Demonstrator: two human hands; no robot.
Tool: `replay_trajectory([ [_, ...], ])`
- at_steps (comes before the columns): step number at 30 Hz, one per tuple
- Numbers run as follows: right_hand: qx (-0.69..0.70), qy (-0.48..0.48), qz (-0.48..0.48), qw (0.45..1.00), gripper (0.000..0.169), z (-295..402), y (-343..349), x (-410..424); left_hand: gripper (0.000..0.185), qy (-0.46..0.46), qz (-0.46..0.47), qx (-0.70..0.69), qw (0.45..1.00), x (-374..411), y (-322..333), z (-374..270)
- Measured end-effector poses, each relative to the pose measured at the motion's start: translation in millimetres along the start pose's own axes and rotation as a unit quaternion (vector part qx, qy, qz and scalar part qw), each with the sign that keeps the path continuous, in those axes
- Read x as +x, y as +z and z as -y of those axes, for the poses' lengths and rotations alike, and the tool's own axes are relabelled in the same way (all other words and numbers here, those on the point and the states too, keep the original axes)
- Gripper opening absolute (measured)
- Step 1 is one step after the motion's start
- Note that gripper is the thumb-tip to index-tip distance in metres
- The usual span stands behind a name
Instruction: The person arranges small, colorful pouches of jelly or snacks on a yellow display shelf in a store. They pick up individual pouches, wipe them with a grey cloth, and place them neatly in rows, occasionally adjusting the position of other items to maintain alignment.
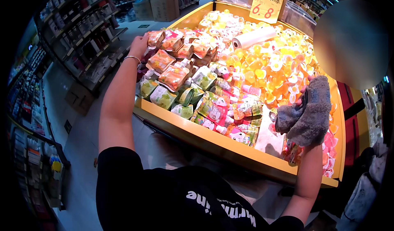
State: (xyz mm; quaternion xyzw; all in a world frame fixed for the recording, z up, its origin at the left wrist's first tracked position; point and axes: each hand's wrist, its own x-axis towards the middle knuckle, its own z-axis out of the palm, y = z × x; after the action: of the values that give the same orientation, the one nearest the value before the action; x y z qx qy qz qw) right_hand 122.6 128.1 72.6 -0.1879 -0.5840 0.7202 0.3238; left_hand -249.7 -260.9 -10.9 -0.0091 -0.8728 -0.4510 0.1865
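My left hand [140,46] rests against an orange jelly pouch [155,39] at the left back of the pile; whether its fingers grip the pouch is hard to see. A grey cloth [307,112] is draped over my right hand [303,91], which holds it above the right part of the yellow-edged display bin [212,137]. Orange spouted pouches [175,76] and green pouches [163,96] are piled at the left. Pink and yellow pouches [215,108] lie in the front middle. Loose jelly cups [257,63] fill the back and right, with a clear plastic bag roll [254,38] on top.
A price sign [265,5] stands at the bin's back edge. Stocked shelves [83,31] line the left side, with cardboard boxes [164,7] on the floor behind. A person, blurred at the head, is at the right beyond the bin.
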Motion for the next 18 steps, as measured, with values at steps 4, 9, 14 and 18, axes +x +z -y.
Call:
replay_trajectory([
  [4, 0.006, -0.009, 0.005, 1.000, 0.044, -1.0, -0.7, 1.0, 0.052, -0.028, -0.002, 0.029, 0.999, 0.2, 9.0, 6.2],
  [9, -0.012, -0.014, 0.008, 1.000, 0.045, -2.0, -0.8, -1.2, 0.047, -0.004, -0.059, 0.017, 0.998, 7.8, 16.0, 23.2],
  [14, -0.026, -0.016, 0.005, 1.000, 0.043, -1.9, -0.9, 2.7, 0.053, -0.015, 0.049, 0.049, 0.998, 16.5, -1.6, 41.0],
  [18, -0.028, -0.057, -0.009, 0.998, 0.032, -1.2, -10.9, 7.7, 0.052, 0.036, 0.011, 0.063, 0.997, 5.7, 7.9, 30.9],
])
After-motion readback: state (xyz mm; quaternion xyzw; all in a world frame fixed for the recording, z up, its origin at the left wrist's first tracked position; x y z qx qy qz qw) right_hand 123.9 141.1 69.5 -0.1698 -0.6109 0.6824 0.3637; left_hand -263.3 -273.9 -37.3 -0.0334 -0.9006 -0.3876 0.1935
